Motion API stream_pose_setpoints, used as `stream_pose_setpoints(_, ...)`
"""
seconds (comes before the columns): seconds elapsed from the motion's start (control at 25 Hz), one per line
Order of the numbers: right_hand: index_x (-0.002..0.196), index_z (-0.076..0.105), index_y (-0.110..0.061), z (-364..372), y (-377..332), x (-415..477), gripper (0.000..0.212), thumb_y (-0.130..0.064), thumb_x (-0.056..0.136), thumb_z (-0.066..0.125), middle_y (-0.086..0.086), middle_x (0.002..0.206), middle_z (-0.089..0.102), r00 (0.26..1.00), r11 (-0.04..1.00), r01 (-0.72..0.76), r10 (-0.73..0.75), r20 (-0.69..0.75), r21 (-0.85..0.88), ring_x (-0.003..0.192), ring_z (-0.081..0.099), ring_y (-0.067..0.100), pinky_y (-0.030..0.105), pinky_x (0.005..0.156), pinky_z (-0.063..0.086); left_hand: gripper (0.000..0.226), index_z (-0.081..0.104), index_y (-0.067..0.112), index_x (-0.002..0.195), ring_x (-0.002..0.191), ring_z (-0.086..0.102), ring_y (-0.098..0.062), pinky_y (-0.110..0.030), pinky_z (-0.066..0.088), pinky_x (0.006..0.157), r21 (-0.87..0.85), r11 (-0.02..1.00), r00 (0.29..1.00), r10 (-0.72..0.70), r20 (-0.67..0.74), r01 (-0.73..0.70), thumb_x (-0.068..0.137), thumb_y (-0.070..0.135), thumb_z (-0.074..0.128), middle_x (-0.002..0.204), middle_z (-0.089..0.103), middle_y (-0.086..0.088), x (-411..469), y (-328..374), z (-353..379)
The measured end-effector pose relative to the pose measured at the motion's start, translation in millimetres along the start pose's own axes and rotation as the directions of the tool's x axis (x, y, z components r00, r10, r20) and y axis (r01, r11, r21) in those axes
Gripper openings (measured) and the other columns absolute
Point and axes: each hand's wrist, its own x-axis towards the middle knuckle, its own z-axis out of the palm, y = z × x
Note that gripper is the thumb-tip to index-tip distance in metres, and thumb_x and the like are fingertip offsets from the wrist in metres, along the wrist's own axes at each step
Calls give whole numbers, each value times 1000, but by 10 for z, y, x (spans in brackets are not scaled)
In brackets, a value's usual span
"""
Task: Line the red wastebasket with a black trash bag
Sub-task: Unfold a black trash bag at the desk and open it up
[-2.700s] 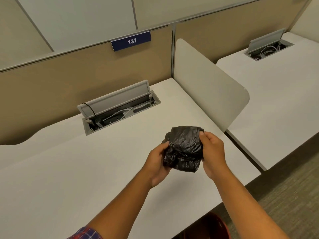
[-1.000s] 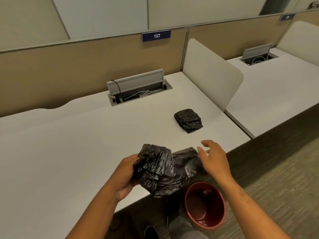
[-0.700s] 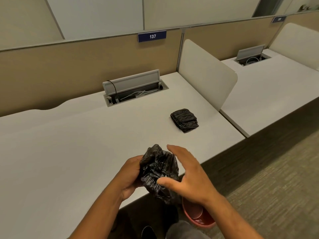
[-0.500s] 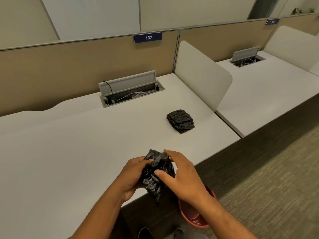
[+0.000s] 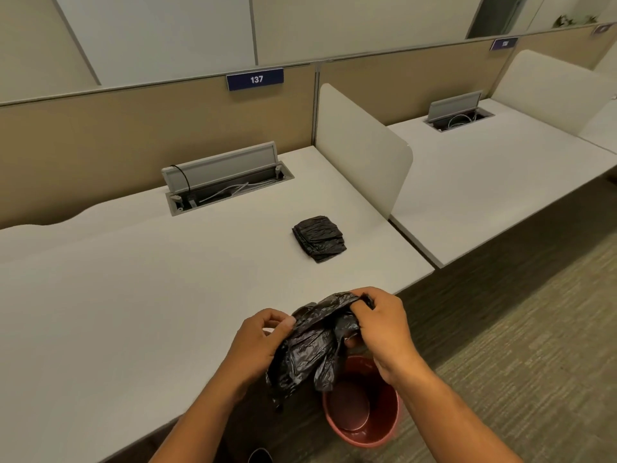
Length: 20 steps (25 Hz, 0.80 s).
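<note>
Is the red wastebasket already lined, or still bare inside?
Still bare: the red wastebasket shows its red bottom, and both hands hold the crumpled black trash bag above it.

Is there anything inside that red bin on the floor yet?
The red wastebasket looks unlined: its bare red wall and round bottom show. Its near-top rim is hidden behind the right hand and the crumpled black trash bag, also gripped by the left hand above it.

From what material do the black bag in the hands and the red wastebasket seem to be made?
Black trash bag: thin plastic film, glossy; it crumples into fine wrinkles that catch the light and hangs limp between the hands.
Red wastebasket: probably rigid moulded plastic, smooth with a dull sheen; the round rim keeps its shape.
</note>
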Motion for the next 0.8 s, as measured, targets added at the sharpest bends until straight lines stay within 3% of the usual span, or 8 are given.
stream_pose_setpoints(0.16,92,74,-2,-491,55,82,20,-5,99,55,31,99,71,999,999,-35,34,30,37,65,69,28,31,49,54,29,74,31,105,104,73,-16,-38,60,90,-40,999,992,-20,-128,15,102,55,58,107,78,6,-173,246,539)
stream_pose_setpoints(0.28,90,75,-3,-772,140,144,21,-5,98,55,28,96,73,998,996,-58,56,41,65,72,70,29,31,51,56,49,74,28,108,100,75,-12,-32,60,85,-149,987,994,-71,-78,59,94,72,57,108,78,5,-328,380,866)
stream_pose_setpoints(0.36,88,73,1,-948,197,177,20,-5,97,56,27,89,72,998,998,-47,45,52,41,71,67,27,29,53,55,55,70,36,114,98,75,-6,-31,61,87,-61,998,999,-16,-30,14,79,78,71,110,78,9,-399,415,1049)
stream_pose_setpoints(0.48,78,69,-4,-1204,272,231,23,-8,97,57,27,82,68,997,999,-32,33,64,-9,70,61,24,30,56,50,38,72,35,110,91,76,-8,-29,62,80,131,991,997,-11,-71,20,78,46,90,101,79,8,-419,408,1322)
stream_pose_setpoints(0.56,77,71,-10,-1401,291,253,25,-8,98,57,16,79,71,995,998,-57,57,82,-6,72,67,26,32,51,55,11,78,23,91,83,75,-24,-33,58,71,129,990,985,-32,-170,55,87,13,80,86,79,-3,-428,422,1470)
stream_pose_setpoints(0.6,80,74,-12,-1495,305,274,25,-10,98,57,14,83,75,994,998,-58,60,88,-21,77,71,29,38,55,60,15,80,19,86,83,74,-30,-35,55,69,91,994,973,-41,-226,63,89,4,75,83,79,-7,-436,424,1523)
stream_pose_setpoints(0.68,84,77,-16,-1672,366,320,23,-13,97,58,12,88,78,995,996,-41,48,88,-84,87,75,32,47,71,62,20,82,18,89,87,75,-27,-34,56,70,-50,997,952,-79,-297,67,95,4,71,86,81,-5,-484,449,1602)
stream_pose_setpoints(0.8,91,75,-11,-1898,447,365,19,-15,98,58,18,94,75,997,986,-10,23,74,-165,89,72,32,42,72,55,17,82,17,99,87,78,-17,-27,58,69,-272,961,931,-137,-339,43,101,10,68,92,84,-2,-537,537,1736)
